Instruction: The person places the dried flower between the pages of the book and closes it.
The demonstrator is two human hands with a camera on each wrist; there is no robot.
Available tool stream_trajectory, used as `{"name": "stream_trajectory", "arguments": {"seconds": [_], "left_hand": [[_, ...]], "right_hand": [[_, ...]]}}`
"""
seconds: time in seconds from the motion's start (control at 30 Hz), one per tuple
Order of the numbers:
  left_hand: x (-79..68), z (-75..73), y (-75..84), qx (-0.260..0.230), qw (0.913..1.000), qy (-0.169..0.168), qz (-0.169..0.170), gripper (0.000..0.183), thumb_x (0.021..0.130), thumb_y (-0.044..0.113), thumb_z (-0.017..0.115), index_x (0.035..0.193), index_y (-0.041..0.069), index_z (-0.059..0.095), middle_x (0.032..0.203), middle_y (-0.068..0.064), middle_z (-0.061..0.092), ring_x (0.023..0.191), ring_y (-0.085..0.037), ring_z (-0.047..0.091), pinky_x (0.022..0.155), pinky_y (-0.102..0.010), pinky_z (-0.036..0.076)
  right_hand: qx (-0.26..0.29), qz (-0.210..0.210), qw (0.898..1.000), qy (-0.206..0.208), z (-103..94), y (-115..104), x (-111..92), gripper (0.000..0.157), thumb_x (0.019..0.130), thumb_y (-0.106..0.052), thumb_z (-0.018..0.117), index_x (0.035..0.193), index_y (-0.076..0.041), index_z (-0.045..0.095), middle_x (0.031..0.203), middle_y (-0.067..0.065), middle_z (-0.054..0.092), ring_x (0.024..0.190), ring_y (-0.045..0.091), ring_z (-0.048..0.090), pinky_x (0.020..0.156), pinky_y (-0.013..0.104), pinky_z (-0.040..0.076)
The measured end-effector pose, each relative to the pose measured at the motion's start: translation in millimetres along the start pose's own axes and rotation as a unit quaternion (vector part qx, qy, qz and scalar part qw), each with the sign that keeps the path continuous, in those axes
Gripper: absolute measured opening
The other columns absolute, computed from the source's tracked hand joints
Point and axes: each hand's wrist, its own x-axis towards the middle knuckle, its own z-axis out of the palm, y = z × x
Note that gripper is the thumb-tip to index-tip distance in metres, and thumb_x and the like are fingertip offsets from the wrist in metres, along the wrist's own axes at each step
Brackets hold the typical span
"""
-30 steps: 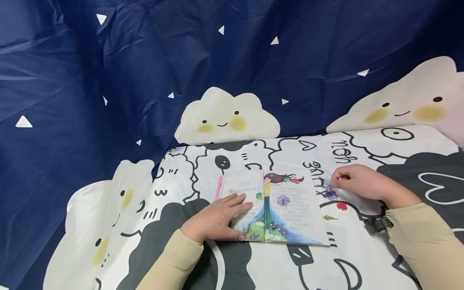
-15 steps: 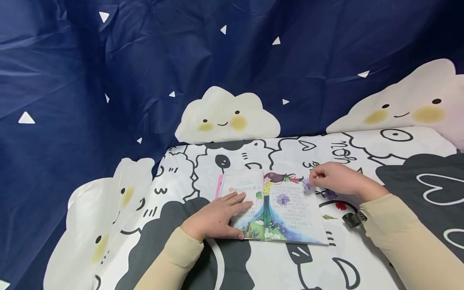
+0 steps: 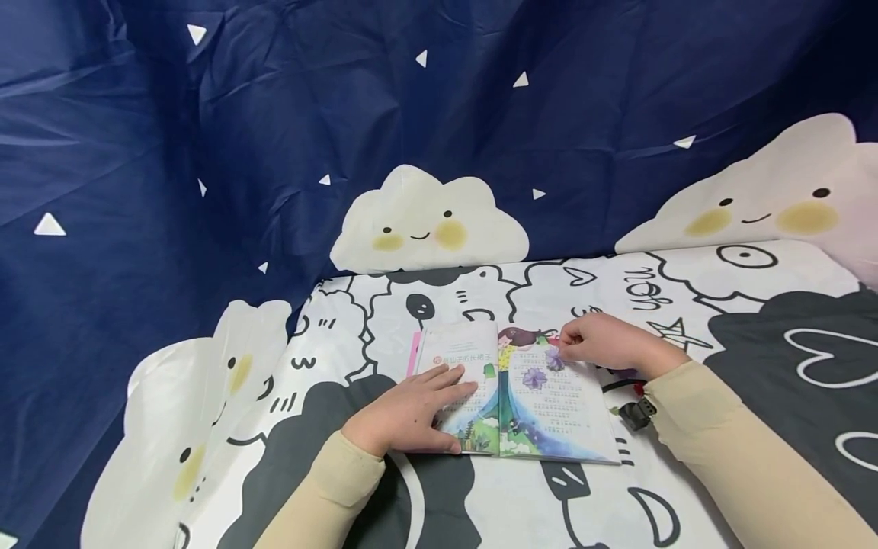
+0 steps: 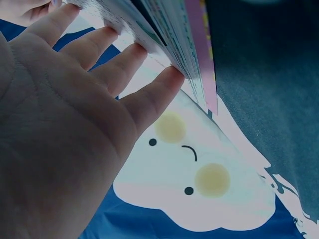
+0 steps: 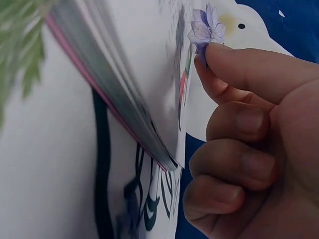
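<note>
An illustrated book (image 3: 569,427) lies spread on the patterned cloth. My left hand (image 3: 414,408) rests on its left page with fingers extended; in the left wrist view the fingertips (image 4: 172,77) touch the paper. Over the upper part of the right page, my right hand (image 3: 607,341) pinches a purple flower (image 5: 207,30) between thumb and forefinger, the other fingers curled in. Another purple flower (image 3: 534,378) sits on the right page, just left of and below the pinched one.
Right of the book, a red flower (image 3: 639,389) and a green leaf (image 5: 20,45) lie on the cloth (image 3: 658,503), partly covered by the right wrist. A dark blue curtain (image 3: 274,114) and cloud-shaped panels (image 3: 425,221) stand behind.
My right hand has carried the purple flower leftward from beside the book to above its right page. The left hand has stayed on the left page.
</note>
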Motion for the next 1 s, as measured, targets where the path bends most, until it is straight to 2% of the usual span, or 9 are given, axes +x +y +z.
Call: {"name": "stream_trajectory", "arguments": {"seconds": [0.2, 0.43, 0.77, 1.0], "left_hand": [[0.4, 1.3, -2.1, 0.0, 1.0, -0.002, -0.001, 0.088, 0.084, 0.059, 0.075, 0.159, 0.035, 0.035, 0.166, 0.0, 0.025, 0.153, -0.03, 0.019, 0.119, -0.05, 0.024], [0.1, -0.3, -1.8, -0.001, 1.0, -0.005, 0.003, 0.088, 0.084, 0.059, 0.074, 0.159, 0.035, 0.034, 0.166, -0.001, 0.024, 0.153, -0.031, 0.018, 0.119, -0.05, 0.024], [0.3, -1.2, -1.3, 0.01, 0.9999, 0.002, 0.011, 0.089, 0.084, 0.059, 0.075, 0.159, 0.032, 0.036, 0.165, -0.004, 0.027, 0.152, -0.032, 0.021, 0.119, -0.05, 0.025], [-0.3, 0.1, -2.3, 0.008, 0.9999, 0.004, 0.013, 0.088, 0.084, 0.059, 0.074, 0.159, 0.033, 0.035, 0.165, -0.003, 0.027, 0.152, -0.033, 0.021, 0.119, -0.05, 0.025]], "right_hand": [[-0.003, 0.001, 1.0, -0.004, 4.0, -3.3, 5.1, 0.029, 0.099, -0.019, 0.065, 0.071, -0.017, 0.056, 0.065, -0.005, 0.045, 0.057, 0.014, 0.041, 0.057, 0.032, 0.036], [-0.009, 0.005, 1.0, -0.014, 8.0, -6.5, 8.4, 0.033, 0.099, -0.018, 0.064, 0.068, -0.017, 0.051, 0.062, -0.005, 0.035, 0.055, 0.013, 0.037, 0.057, 0.031, 0.034], [-0.023, -0.008, 1.0, -0.006, 11.9, -9.9, 8.8, 0.027, 0.096, -0.016, 0.065, 0.071, -0.017, 0.056, 0.064, -0.005, 0.045, 0.057, 0.015, 0.043, 0.059, 0.032, 0.036], [-0.017, 0.004, 1.0, -0.006, 12.2, -11.9, 6.3, 0.019, 0.097, -0.018, 0.066, 0.079, -0.017, 0.061, 0.071, -0.002, 0.051, 0.061, 0.016, 0.047, 0.059, 0.033, 0.039]]}}
